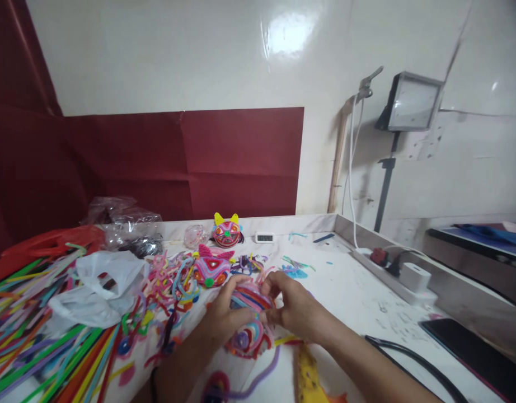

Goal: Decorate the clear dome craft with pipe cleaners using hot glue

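Observation:
Between my hands is a round craft piece (249,338) wrapped in coiled pipe cleaners of pink, blue, red and purple. My left hand (222,313) curls around its left side, thumb lying across the front. From the right, my right hand (291,305) presses thumb and bent fingers against it. A purple pipe cleaner (264,376) trails on the table below. Just behind stands a pink-eared animal face (211,268) with a green nose, and farther back a similar face with yellow ears (226,232).
Bundled pipe cleaners (73,364) and a white plastic bag (102,285) lie at left, with cut pieces around them. At right are a power strip (392,277), a phone (472,350) and a black cable (417,361). A small digital clock (264,238) stands at the back.

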`<state>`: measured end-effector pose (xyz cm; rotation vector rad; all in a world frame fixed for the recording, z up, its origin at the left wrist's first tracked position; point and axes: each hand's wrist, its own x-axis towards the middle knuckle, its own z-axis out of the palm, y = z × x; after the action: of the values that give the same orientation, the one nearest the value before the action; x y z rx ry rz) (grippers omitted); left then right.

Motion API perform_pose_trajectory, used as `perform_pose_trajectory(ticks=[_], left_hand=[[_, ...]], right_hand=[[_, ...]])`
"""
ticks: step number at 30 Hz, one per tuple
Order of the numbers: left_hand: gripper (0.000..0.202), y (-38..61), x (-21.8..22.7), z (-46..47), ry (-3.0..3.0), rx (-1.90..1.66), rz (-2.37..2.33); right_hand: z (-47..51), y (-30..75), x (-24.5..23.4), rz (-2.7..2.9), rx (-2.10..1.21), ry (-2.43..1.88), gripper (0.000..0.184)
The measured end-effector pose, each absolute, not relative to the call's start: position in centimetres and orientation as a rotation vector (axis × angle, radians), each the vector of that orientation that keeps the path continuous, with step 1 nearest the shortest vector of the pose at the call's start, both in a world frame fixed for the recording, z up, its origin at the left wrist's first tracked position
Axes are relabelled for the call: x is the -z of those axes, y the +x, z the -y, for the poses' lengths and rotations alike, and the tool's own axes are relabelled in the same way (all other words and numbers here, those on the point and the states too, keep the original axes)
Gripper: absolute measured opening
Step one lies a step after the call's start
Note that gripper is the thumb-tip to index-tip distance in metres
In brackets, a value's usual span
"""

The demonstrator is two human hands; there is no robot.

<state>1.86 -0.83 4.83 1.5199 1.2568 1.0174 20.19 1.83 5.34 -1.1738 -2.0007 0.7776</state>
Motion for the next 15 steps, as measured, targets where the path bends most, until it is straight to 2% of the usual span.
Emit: perform_pose_trajectory(ticks=[6,10,15], left_hand=[[0.078,1.5,-3.4,-0.2,1.505,-1.106,-1.233],[0.084,1.4,-2.2,-0.8,1.495,-1.168,-1.277],[0.076,1.4,-1.5,-1.2,1.461,-1.211,-1.275]], right_hand=[[-2.5,21.0,-4.4,1.992,-0.892,-1.067,0.047],[-2.9,21.2,-4.0,1.984,-1.0,-1.011,0.045],[-3.0,21.3,-4.0,1.959,-1.062,-0.97,0.042]])
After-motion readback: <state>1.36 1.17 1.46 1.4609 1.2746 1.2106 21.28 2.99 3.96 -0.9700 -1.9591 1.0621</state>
